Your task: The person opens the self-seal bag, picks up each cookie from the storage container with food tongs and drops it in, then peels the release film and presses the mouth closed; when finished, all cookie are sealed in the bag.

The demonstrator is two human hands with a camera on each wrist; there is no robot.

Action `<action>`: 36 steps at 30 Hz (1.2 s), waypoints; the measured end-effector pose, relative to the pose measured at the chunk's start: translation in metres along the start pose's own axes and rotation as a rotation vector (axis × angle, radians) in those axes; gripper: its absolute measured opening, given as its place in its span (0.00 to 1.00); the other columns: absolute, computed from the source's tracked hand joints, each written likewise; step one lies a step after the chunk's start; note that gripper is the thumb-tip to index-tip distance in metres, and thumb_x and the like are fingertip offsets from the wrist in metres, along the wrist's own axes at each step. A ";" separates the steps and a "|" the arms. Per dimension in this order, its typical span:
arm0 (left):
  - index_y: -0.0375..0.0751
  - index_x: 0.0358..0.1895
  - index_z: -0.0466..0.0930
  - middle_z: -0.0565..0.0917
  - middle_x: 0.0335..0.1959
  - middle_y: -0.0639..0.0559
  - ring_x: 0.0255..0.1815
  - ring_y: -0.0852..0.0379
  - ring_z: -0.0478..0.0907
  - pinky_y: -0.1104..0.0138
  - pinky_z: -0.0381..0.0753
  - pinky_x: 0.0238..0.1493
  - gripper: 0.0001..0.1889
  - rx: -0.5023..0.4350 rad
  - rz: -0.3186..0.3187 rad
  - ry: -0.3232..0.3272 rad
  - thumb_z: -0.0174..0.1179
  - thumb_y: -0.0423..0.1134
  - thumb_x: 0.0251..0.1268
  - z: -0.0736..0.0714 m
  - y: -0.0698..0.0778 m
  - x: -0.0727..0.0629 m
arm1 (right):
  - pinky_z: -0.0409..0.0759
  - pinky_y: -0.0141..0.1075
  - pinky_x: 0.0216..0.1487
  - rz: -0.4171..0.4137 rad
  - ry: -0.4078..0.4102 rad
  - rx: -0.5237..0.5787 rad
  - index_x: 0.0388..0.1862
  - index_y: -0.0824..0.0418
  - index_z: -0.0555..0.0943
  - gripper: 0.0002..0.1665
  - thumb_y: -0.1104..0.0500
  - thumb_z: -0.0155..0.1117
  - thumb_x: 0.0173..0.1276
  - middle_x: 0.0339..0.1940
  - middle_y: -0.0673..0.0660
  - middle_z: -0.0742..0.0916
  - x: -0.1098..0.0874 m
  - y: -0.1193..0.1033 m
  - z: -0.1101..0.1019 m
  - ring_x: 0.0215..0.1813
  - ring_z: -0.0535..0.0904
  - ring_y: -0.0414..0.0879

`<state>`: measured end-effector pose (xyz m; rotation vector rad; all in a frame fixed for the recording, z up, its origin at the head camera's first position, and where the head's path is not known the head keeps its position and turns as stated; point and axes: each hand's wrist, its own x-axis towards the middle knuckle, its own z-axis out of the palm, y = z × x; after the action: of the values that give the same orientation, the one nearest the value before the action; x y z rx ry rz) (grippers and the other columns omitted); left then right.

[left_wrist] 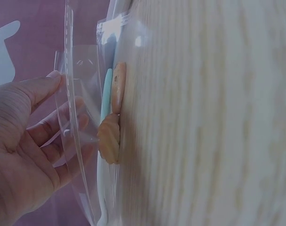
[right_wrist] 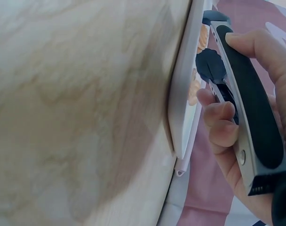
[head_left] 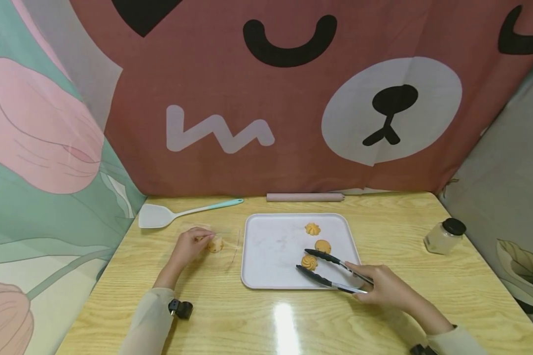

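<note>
My left hand point(head_left: 190, 248) pinches the edge of a clear plastic bag point(left_wrist: 89, 61), holding its mouth apart above the table. Inside the bag lie a flat round cookie point(left_wrist: 118, 87) and a ridged cookie point(left_wrist: 109, 139). My right hand point(head_left: 381, 285) grips black-tipped metal tongs point(right_wrist: 253, 103) over a white tray point(head_left: 266, 254). The tong tips are spread on either side of a swirled cookie point(head_left: 309, 262) on the tray. Just behind it lies a flat round cookie point(head_left: 323, 245), and farther back a flower-shaped cookie point(head_left: 312, 229).
A white spatula with a mint handle point(head_left: 157, 216) lies at the back left, beyond the bag. Along the wall hanging is a pale pink rod point(head_left: 305, 197). A clear jar with a black lid point(head_left: 444, 236) stands near the table's right edge.
</note>
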<state>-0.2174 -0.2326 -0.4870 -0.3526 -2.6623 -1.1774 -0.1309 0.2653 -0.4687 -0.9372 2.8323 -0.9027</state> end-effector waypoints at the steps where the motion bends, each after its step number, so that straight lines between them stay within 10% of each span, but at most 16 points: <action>1: 0.37 0.39 0.87 0.85 0.40 0.43 0.45 0.45 0.80 0.53 0.78 0.43 0.07 -0.002 0.000 -0.001 0.63 0.34 0.61 0.000 0.000 0.000 | 0.67 0.27 0.25 -0.004 0.001 0.000 0.60 0.67 0.76 0.38 0.61 0.75 0.47 0.41 0.62 0.86 -0.001 0.000 0.000 0.21 0.56 0.28; 36: 0.36 0.39 0.87 0.85 0.40 0.42 0.45 0.43 0.80 0.50 0.78 0.46 0.07 -0.015 0.007 -0.001 0.63 0.34 0.61 0.001 0.000 0.001 | 0.68 0.26 0.25 -0.054 0.055 0.024 0.59 0.65 0.77 0.36 0.62 0.76 0.48 0.37 0.56 0.86 -0.002 0.008 0.003 0.26 0.65 0.30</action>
<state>-0.2182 -0.2312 -0.4873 -0.3646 -2.6529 -1.1960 -0.1330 0.2703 -0.4756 -1.0060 2.8477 -0.9803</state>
